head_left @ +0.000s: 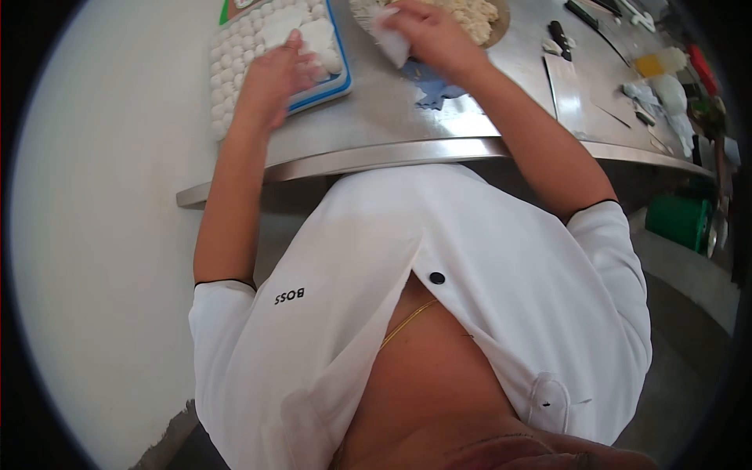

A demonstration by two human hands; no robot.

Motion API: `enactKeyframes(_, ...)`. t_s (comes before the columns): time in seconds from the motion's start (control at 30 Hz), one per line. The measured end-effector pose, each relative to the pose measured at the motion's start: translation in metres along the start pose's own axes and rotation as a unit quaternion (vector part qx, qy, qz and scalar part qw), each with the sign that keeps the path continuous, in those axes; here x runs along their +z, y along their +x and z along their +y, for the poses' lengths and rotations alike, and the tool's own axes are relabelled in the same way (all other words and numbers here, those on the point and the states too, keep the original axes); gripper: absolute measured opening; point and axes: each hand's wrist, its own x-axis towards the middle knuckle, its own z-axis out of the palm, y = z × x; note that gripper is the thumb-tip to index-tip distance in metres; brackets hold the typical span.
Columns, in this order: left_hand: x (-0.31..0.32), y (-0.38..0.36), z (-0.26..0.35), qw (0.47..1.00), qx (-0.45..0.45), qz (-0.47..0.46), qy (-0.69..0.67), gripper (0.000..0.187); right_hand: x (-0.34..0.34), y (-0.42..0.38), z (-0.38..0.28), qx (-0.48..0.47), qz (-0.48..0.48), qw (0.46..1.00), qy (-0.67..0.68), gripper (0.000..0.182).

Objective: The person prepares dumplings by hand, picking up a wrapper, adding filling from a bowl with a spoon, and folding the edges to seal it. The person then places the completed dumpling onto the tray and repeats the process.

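Observation:
My left hand (283, 77) is over the near right part of a blue-edged tray (341, 84) filled with rows of small white balls (227, 66). Its fingers are spread and a little blurred, close to flat white pieces (316, 35) that lie on the balls. In my right hand (439, 37) is a thin, flat white piece (394, 48), pinched by the fingers near the rim of a round bowl (503, 22). Pale, shredded filling (471, 17) heaps up in the bowl.
A blue cloth (433, 88) lies on the steel table (376, 125) below the bowl. To the right are a broad-bladed knife (561, 78), a black-handled tool (583, 16), a bottle of yellow liquid (659, 63) and plastic bags (672, 98). A white wall (110, 157) borders the left.

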Motion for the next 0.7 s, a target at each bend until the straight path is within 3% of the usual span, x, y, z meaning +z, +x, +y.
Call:
enactKeyframes(0.03, 0.017, -0.011, 0.004, 0.979, -0.11, -0.079, -0.154, 0.053, 0.009, -0.012, -0.006, -0.025, -0.077, 0.995, -0.065, 0.032)
enactKeyframes(0.07, 0.024, -0.009, -0.001, 0.978, -0.11, -0.084, -0.156, 0.053, 0.015, -0.024, -0.013, -0.05, -0.155, 0.978, -0.128, 0.033)
enactKeyframes(0.1, 0.029, -0.007, -0.012, 0.94, -0.132, -0.181, -0.256, 0.051, 0.016, -0.034, -0.016, -0.047, -0.153, 0.978, -0.131, 0.033)
enactKeyframes(0.13, 0.032, -0.005, -0.026, 0.883, -0.151, -0.274, -0.351, 0.048, 0.017, -0.042, -0.019, -0.129, -0.16, 0.942, -0.266, 0.034)
enactKeyframes(0.17, 0.038, -0.006, -0.029, 0.897, -0.127, -0.238, -0.35, 0.04, 0.017, -0.045, -0.022, -0.207, -0.166, 0.88, -0.394, 0.036)
enactKeyframes(0.2, 0.037, -0.009, -0.031, 0.896, -0.128, -0.24, -0.352, 0.04, 0.01, -0.044, -0.022, -0.205, -0.166, 0.879, -0.396, 0.036)
enactKeyframes(0.27, 0.033, -0.022, -0.025, 0.944, -0.093, -0.164, -0.271, 0.039, -0.019, -0.036, -0.02, -0.069, -0.059, 0.82, -0.565, 0.04)
enactKeyframes(0.33, 0.027, -0.025, -0.016, 0.934, -0.083, -0.189, -0.291, 0.038, -0.048, -0.031, -0.01, 0.005, -0.034, 0.755, -0.655, 0.032)
enactKeyframes(0.43, 0.031, -0.034, 0.01, 0.93, -0.004, -0.245, -0.273, 0.039, -0.071, -0.021, 0.027, 0.036, -0.044, 0.759, -0.649, 0.032)
enactKeyframes(0.53, 0.034, -0.019, 0.001, 0.915, -0.015, -0.251, -0.314, 0.039, -0.066, -0.024, 0.018, 0.066, -0.107, 0.747, -0.653, 0.036)
enactKeyframes(0.63, 0.035, -0.014, -0.027, 0.957, -0.127, -0.212, -0.15, 0.037, -0.053, -0.047, -0.024, 0.035, -0.083, 0.746, -0.66, 0.036)
enactKeyframes(0.7, 0.038, -0.02, -0.015, 0.962, -0.109, -0.218, -0.126, 0.037, -0.06, -0.043, -0.02, 0.019, -0.046, 0.742, -0.668, 0.036)
